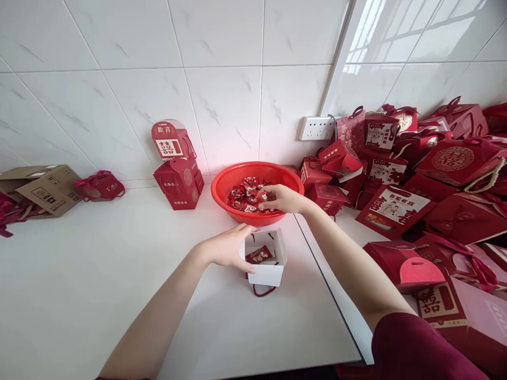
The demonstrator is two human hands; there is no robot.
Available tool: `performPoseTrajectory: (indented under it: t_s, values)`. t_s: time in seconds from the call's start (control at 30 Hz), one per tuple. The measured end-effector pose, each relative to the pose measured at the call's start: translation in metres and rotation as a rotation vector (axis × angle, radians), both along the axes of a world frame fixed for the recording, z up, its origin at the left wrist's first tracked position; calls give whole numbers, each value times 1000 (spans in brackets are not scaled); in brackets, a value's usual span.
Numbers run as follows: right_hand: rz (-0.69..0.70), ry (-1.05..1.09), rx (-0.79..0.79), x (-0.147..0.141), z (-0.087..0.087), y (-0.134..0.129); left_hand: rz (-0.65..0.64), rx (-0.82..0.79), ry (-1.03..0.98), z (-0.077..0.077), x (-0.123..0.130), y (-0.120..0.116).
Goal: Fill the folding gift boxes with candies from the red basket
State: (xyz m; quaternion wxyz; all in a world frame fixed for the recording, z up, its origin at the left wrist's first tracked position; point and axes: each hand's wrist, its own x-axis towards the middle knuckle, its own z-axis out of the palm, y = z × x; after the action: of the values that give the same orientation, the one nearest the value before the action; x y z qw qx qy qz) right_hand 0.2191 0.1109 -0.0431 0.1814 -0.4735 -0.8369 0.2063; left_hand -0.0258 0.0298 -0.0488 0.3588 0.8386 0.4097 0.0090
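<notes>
My left hand (pixel 227 249) grips the left side of a small open gift box (pixel 266 275), thumb at the near edge and fingers at the far rim. The box shows a white inside, and a red wrapped candy (pixel 259 254) lies in it. A dark red cord handle (pixel 263 291) sticks out at its near side. My right hand (pixel 283 199) reaches into a red plastic basket (pixel 222 182), its fingertips closed on a wrapped candy (pixel 263 197). Many more red wrapped candies (pixel 247 190) are heaped in the basket.
Two stacked red boxes (pixel 178 182) stand by the tiled wall. A brown carton (pixel 49 192) and a small red box (pixel 99 187) are at far left. Red gift boxes (pixel 400 211) pile up on the right, beyond a dark table seam. A power strip (pixel 317 128) is on the wall.
</notes>
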Motion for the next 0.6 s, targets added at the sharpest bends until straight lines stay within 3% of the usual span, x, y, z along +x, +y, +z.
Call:
performPoseTrajectory:
  t_s: [0.1,0.17,0.23,0.37,0.43,0.6]
  values:
    - [-252,-222,66,-1,0,9,-12,11,-7,0,0,-1]
    - [-305,-301,53,-5,-1,18,-18,11,-4,1,0,-1]
    - [-246,-369,16,-13,-1,25,-10,-1,11,2,0,-2]
    - [78,-436,-122,-43,-4,36,-4,-11,21,5,0,-3]
    - [175,-480,-193,-59,-6,44,-19,-2,-1,6,0,-3]
    - [127,-583,-231,-80,-8,78,-17,9,-8,6,-1,-2]
